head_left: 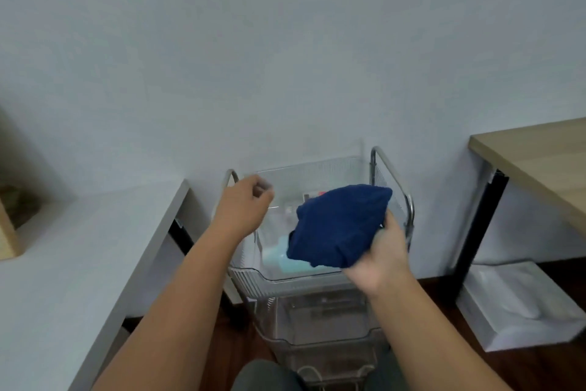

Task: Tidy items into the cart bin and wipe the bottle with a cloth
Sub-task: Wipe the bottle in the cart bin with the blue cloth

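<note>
A clear plastic cart bin (304,278) sits on top of a metal-framed cart between two tables. My right hand (382,252) grips a bunched dark blue cloth (341,224) above the right half of the bin. Near the bin's back left corner, my left hand (245,205) hovers with its fingers loosely curled and nothing visible in it. Inside the bin lies a light blue item (285,259), and small blurred items (312,197) show behind the cloth. No bottle can be made out.
A white table (79,257) stands to the left, with a wooden box (12,219) at its far end. To the right is a wooden table (539,159) with a black leg, and a white box (513,305) lies on the floor beneath it. The cart's lower bins (320,321) show below.
</note>
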Motion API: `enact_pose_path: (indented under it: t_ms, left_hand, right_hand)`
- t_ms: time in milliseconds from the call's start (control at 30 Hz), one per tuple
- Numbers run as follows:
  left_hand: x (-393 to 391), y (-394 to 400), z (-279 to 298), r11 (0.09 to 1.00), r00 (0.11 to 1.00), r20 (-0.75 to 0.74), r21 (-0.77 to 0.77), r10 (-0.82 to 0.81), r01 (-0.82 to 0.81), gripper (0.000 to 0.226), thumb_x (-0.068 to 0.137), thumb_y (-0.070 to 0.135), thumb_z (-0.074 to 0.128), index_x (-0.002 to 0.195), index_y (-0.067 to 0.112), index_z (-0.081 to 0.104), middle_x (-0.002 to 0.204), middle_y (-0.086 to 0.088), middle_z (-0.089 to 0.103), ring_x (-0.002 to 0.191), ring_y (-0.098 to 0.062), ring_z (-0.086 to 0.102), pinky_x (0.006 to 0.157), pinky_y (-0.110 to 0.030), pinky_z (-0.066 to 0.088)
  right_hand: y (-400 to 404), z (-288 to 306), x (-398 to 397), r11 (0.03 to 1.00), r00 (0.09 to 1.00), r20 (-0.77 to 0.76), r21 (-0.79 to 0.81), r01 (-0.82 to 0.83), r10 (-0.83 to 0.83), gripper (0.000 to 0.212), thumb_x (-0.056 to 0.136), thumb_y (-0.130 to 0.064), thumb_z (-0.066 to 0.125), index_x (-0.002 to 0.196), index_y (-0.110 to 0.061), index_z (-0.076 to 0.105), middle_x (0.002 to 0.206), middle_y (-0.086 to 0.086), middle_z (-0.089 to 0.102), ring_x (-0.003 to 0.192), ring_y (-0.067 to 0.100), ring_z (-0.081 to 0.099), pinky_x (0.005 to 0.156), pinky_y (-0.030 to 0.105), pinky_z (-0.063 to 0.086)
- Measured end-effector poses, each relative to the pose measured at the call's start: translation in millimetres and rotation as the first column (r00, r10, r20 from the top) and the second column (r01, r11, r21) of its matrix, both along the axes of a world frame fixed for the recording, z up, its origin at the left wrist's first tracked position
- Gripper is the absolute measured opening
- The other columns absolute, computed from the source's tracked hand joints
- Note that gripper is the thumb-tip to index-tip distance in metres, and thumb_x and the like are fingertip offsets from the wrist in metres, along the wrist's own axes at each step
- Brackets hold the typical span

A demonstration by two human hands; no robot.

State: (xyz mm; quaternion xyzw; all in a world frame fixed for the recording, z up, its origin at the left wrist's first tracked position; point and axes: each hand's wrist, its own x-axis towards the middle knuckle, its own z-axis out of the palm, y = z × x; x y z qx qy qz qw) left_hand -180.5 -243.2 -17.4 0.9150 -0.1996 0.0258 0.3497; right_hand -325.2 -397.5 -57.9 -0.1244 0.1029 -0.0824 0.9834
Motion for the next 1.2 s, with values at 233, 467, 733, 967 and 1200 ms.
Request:
enact_pose_path:
  t_ms: [233,467,733,967,1200]
  left_hand:
    - [38.6,-13.3,-70.8,0.579,0.940,-0.322,0.747,-0.116,0.327,0.071,0.087,0.019,0.071,0.149,0.015,0.037,0.151,-0.007,0.042,0.137,-0.026,0.041,0.111,-0.037,0.035]
    - [51.1,-13.3,-85.3,0.491,0.914,-0.379,0.774,-0.148,0.400,0.056,0.079,0.033,0.077,0.129,0.019,0.056,0.131,-0.002,0.057,0.117,-0.022,0.054,0.094,-0.031,0.039]
    - [43.2,3.9,-37.3,0.629,0.955,-0.218,0.719,-0.200,0.296,0.063,0.076,0.031,0.079,0.133,0.021,0.054,0.131,-0.001,0.056,0.117,-0.020,0.053,0.095,-0.027,0.040]
    - [6.4,9.6,29.5,0.955,0.966,-0.048,0.147,-0.254,0.258,0.047,0.071,0.042,0.083,0.114,0.035,0.066,0.098,0.019,0.066,0.081,0.008,0.062,0.064,-0.004,0.043]
    - [-18.4,-4.1,15.6,0.969,0.995,0.001,-0.228,-0.097,0.095,0.042,0.085,0.030,0.071,0.126,0.033,0.062,0.096,0.027,0.062,0.094,0.014,0.059,0.093,-0.022,0.046]
  right_hand:
    - [-47.0,-8.1,1.2,0.996,0.996,0.012,-0.005,0.086,-0.086,0.043,0.087,-0.046,0.054,0.122,-0.023,0.064,0.126,0.004,0.064,0.107,0.030,0.065,0.095,0.046,0.046]
    - [-60.9,-13.3,-0.8,0.999,0.999,-0.009,-0.015,0.043,-0.043,0.044,0.082,-0.042,0.060,0.119,-0.019,0.063,0.117,0.007,0.065,0.110,0.029,0.061,0.095,0.041,0.043]
    - [-49.3,-9.1,11.3,0.846,0.955,-0.146,-0.511,0.152,-0.259,0.022,0.095,-0.026,0.058,0.111,-0.040,0.064,0.108,-0.008,0.066,0.096,0.013,0.064,0.075,0.034,0.054]
    - [12.5,1.0,20.4,0.113,0.942,0.159,-0.973,0.200,-0.294,0.051,0.098,-0.015,0.052,0.133,-0.051,0.044,0.131,-0.024,0.053,0.121,-0.007,0.049,0.100,0.019,0.045]
    - [49.0,-10.6,39.7,-0.412,0.916,0.244,-0.906,0.098,-0.319,0.054,0.099,-0.036,0.036,0.149,-0.045,0.018,0.162,-0.007,0.003,0.147,0.017,0.002,0.120,0.037,0.008]
